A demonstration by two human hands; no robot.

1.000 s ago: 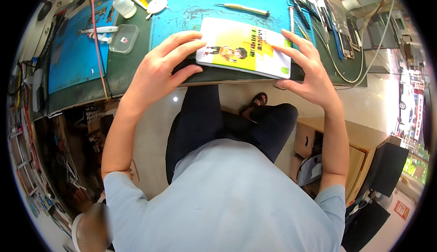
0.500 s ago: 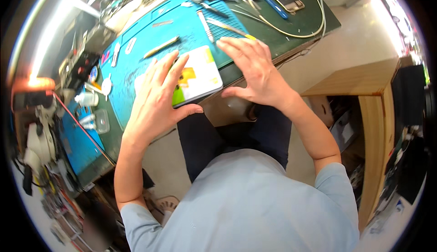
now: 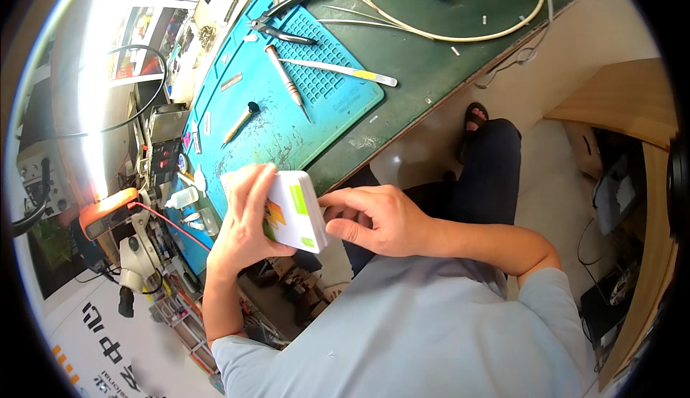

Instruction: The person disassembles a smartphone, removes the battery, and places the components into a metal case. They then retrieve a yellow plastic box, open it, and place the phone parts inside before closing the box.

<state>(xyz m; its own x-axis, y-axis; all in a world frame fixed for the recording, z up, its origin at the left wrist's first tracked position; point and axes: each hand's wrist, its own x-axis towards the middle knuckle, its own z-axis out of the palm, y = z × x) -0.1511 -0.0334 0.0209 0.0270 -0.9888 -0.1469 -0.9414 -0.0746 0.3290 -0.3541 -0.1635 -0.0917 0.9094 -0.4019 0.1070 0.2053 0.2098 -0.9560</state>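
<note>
Two hands on one small white box [image 3: 296, 211] with green and orange print, held off the near edge of the table [image 3: 460, 46] above the lap. Left hand [image 3: 244, 229] wrapped around the box's left side, fingers clasping it; right hand [image 3: 374, 218] gripping the right edge, thumb and fingers pinched on it. Farther off on the table – a blue mat [image 3: 287, 110] carrying a screwdriver [image 3: 287, 81], tweezers [image 3: 338, 71] and pliers [image 3: 284, 20]; beyond the mat, a pale cable [image 3: 445, 35] curving over the green surface.

Blue work mat [image 3: 316, 110] on green bench top [image 3: 460, 31], screwdriver [image 3: 286, 81], tweezers [image 3: 338, 71], pliers [image 3: 284, 17], white cable [image 3: 460, 35]
</note>
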